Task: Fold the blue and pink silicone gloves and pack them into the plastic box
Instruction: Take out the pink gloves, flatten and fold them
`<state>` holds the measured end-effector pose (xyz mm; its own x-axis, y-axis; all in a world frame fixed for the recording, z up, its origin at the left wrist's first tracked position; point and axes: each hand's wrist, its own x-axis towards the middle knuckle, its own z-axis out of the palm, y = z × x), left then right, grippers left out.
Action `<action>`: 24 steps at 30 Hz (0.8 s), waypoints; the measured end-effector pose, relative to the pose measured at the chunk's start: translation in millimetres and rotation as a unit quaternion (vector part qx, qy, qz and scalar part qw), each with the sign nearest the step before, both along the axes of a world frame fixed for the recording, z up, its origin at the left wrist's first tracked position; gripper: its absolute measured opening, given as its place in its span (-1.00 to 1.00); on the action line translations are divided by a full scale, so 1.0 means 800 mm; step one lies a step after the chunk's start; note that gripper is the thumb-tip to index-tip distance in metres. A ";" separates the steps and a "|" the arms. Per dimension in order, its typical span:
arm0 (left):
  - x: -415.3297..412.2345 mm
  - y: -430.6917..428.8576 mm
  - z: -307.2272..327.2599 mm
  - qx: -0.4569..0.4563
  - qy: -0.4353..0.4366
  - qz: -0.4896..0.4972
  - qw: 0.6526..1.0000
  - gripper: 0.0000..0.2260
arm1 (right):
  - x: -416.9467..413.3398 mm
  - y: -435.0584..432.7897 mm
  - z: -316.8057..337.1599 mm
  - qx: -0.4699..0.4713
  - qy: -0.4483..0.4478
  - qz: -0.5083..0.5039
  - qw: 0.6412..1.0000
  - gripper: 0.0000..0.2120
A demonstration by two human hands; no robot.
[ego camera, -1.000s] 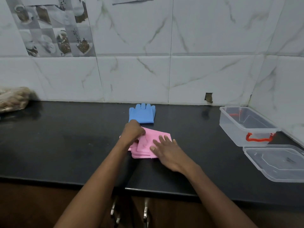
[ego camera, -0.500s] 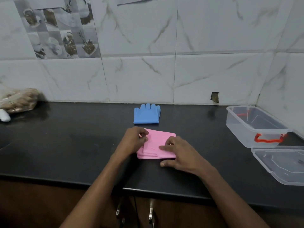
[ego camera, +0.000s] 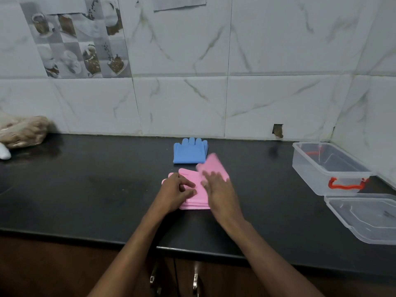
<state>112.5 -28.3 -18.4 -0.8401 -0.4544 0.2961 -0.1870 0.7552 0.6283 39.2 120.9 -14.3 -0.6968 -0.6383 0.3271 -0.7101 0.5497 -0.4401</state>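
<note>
The pink gloves (ego camera: 194,203) lie stacked on the black counter (ego camera: 85,189), straight in front of me. My left hand (ego camera: 177,189) presses down on their left part with bent fingers pinching a layer. One pink flap (ego camera: 213,165) stands raised and blurred at the back right. My right hand (ego camera: 218,189) hovers over the stack's right side, fingers spread, holding nothing. Behind them, the blue gloves (ego camera: 189,153) lie folded flat near the wall. The clear plastic box (ego camera: 330,168) with red clips stands open at the far right, nothing visible inside it.
The box's clear lid (ego camera: 364,217) lies on the counter just in front of the box. A plastic bag of brownish contents (ego camera: 23,131) and a white object (ego camera: 4,154) sit at the far left by the tiled wall. Cabinet handles (ego camera: 195,281) show below the counter's edge.
My right hand has lifted off the pink stack and spread its fingers. A pink flap has risen at the back right. My left hand stays on the stack's left side.
</note>
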 end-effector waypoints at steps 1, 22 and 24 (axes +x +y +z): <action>0.000 0.000 -0.001 -0.003 0.000 0.002 1.000 -0.87 | 0.003 -0.007 -0.004 0.084 0.023 0.028 0.996 -0.54; -0.013 0.011 -0.007 0.015 0.037 0.079 0.996 -0.79 | -0.064 -0.002 -0.016 0.103 -0.073 0.125 0.984 -0.42; -0.012 0.009 -0.008 0.013 0.034 0.074 0.997 -0.81 | -0.068 0.002 -0.016 0.101 -0.069 0.146 0.982 -0.45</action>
<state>103.1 -21.4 -25.2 -0.7418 -0.5794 0.3376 -0.2508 0.7066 0.6617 -15.2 122.1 -27.3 -0.5041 -0.8590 0.0889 -0.7909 0.4178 -0.4472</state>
